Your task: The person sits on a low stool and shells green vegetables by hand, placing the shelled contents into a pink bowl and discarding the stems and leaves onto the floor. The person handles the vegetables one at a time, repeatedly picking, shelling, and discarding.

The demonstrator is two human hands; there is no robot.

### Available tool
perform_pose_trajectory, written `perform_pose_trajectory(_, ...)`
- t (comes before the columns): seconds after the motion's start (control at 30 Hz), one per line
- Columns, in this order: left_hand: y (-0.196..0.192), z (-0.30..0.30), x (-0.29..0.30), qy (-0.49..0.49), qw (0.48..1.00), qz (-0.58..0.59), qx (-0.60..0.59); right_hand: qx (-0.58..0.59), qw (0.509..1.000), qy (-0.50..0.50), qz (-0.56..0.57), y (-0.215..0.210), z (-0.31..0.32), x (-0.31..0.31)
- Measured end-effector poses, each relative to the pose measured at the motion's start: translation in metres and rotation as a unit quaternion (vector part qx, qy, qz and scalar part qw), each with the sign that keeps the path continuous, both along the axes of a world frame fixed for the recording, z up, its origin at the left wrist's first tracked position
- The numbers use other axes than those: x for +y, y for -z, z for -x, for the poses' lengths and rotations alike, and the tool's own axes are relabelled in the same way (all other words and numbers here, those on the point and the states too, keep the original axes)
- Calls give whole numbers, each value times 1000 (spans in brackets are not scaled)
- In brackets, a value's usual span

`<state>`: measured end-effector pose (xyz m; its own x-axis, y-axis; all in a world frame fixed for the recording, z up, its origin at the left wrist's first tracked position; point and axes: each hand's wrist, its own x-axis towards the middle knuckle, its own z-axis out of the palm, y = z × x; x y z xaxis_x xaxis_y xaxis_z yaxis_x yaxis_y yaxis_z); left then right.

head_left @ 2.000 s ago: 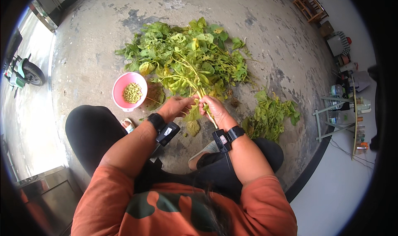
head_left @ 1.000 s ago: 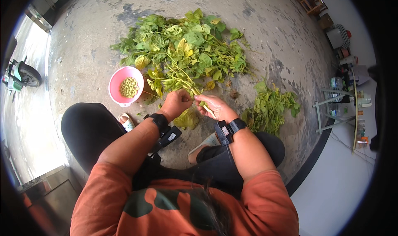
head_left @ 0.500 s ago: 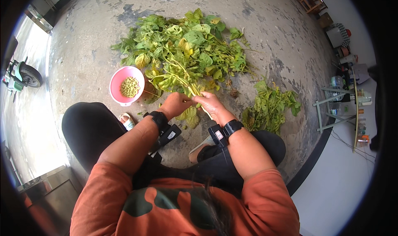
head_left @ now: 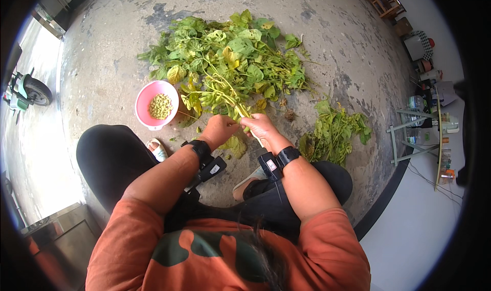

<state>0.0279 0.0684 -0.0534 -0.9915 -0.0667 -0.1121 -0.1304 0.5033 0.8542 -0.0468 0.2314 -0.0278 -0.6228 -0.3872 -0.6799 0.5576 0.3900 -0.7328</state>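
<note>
Nearby, a bowl [head_left: 144, 102] and leafy heap [head_left: 333, 132] flank the stalk [head_left: 242, 108].

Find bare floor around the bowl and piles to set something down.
Free: between bowl and wheel; right of the big pile, above the small pile. Crowded: ahead of the left hand and right hand, where the held stalk overlaps the big pile.

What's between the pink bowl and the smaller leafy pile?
The head view shows a few leaves, then the left hand, the right hand gripping a podded bean stalk, and concrete floor.
</note>
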Motion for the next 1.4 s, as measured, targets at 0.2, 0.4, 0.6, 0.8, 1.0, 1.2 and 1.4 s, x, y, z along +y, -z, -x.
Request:
perform_pose_trajectory(0.2, 0, 2, 5, -9, 1000, -11, 13, -3, 999, 37, 19, 8, -1, -3)
perform_pose_trajectory(0.4, -13, 8, -4, -9, 971, -178, -160, -69, 994, 50, 71, 6, 4, 5)
perform_pose_trajectory(0.6, -17, 12, -4, -43, 917, -309, -249, -87, 989, 58, 102, 8, 7, 6)
perform_pose_trajectory(0.8, -7, 11, -12, -19, 842, -470, -264, -98, 983, 78, 133, 8, 4, 5)
perform_pose_trajectory(1.0, -9, 11, -13, -27, 848, -446, -283, -23, 994, 45, 101, 1, 3, 4)
perform_pose_trajectory(1.2, -16, 11, -13, 18, 899, -341, -276, 49, 995, 14, 87, 6, -6, -5)
perform_pose_trajectory(1.4, -14, 12, -10, 3, 915, -268, -301, 112, 991, 0, 77, 5, -14, -9)
